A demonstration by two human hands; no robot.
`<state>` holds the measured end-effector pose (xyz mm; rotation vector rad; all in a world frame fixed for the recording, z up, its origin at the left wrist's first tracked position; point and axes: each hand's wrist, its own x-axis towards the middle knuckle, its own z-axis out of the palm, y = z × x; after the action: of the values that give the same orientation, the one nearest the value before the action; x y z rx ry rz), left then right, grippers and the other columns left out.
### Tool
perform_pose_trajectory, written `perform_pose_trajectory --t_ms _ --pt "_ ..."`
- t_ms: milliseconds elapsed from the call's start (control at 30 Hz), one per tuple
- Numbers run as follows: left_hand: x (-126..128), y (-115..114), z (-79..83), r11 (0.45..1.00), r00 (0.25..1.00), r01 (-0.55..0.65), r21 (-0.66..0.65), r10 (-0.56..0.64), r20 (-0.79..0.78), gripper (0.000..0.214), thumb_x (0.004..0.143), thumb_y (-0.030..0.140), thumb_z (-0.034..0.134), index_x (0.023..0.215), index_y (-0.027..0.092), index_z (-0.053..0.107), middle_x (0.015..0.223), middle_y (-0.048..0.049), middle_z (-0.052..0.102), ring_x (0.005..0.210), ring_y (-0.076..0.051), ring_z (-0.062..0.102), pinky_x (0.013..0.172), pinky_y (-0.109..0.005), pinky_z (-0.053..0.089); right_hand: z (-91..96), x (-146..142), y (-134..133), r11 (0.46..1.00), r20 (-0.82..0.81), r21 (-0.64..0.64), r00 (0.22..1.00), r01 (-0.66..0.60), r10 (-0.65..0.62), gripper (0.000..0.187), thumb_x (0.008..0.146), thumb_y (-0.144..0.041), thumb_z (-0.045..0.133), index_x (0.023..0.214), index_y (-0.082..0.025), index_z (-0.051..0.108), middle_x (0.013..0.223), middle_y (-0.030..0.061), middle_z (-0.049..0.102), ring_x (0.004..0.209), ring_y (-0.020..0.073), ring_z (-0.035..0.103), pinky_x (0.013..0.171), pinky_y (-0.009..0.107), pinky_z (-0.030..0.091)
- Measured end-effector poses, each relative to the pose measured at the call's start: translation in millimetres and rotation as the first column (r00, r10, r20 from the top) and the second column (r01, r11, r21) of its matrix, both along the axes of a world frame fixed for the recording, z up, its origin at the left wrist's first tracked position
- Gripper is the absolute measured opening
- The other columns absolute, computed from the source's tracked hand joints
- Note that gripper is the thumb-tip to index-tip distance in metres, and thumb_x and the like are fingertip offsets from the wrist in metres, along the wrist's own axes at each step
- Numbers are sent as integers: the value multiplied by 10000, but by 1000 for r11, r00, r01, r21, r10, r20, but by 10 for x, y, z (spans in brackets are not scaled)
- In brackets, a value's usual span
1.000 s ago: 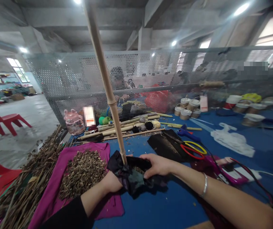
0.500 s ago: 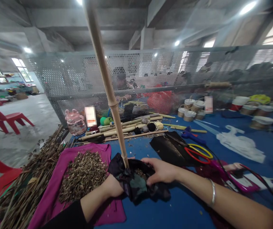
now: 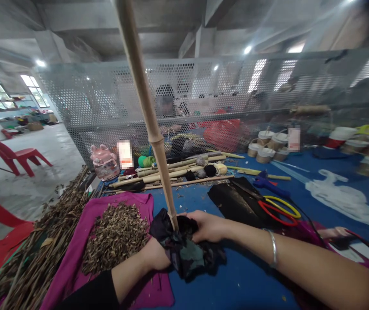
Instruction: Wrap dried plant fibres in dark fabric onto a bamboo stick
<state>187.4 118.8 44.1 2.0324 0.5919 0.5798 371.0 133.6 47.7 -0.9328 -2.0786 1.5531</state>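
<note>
A bunched black cloth [image 3: 184, 256] with a dark green patch sits at the middle, near the front of the blue table. A bamboo pole [image 3: 156, 142] stands slightly tilted, its lower end inside the cloth's gathered opening. From the left my left hand [image 3: 158, 253] cups the cloth's side, most of its fingers hidden by the fabric. My right hand [image 3: 207, 227] is closed on the cloth's right edge, thumb toward the opening. Left of the cloth, a heap of dry chopped plant pieces [image 3: 116, 237] lies on a magenta cloth [image 3: 63, 262].
Dried stalks [image 3: 26, 262] run along the left edge. Bamboo sticks [image 3: 184, 170] and yarn balls [image 3: 210, 171] lie behind. Scissors [image 3: 278, 209] with red and yellow handles rest on black fabric at right. A perforated metal screen [image 3: 107, 103] spans the back, with a person beyond it.
My right hand has drawn in over the cloth's right side, and the cloth's opening looks narrower. The plant pieces seen inside it are now mostly covered. The view has shifted slightly.
</note>
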Motion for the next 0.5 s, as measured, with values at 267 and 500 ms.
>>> perform_pose_trajectory --t_ms 267,500 --pt "-10 -12 81 997 998 -54 64 55 -16 366 771 344 520 1085 190 627 1033 -90 668 1099 -247 512 1035 -384 338 -10 219 -46 990 81 -118 995 75 -66 498 552 -269 740 1009 -145 585 950 2 601 867 166 535 779 257 433" --pt "-5 -32 34 999 998 -34 3 34 47 373 787 364 515 1100 187 614 1015 -100 670 1103 -240 519 1044 -418 322 -32 248 -102 953 63 -215 977 212 -203 555 664 -606 603 941 -125 594 930 41 597 834 162 535 779 273 422"
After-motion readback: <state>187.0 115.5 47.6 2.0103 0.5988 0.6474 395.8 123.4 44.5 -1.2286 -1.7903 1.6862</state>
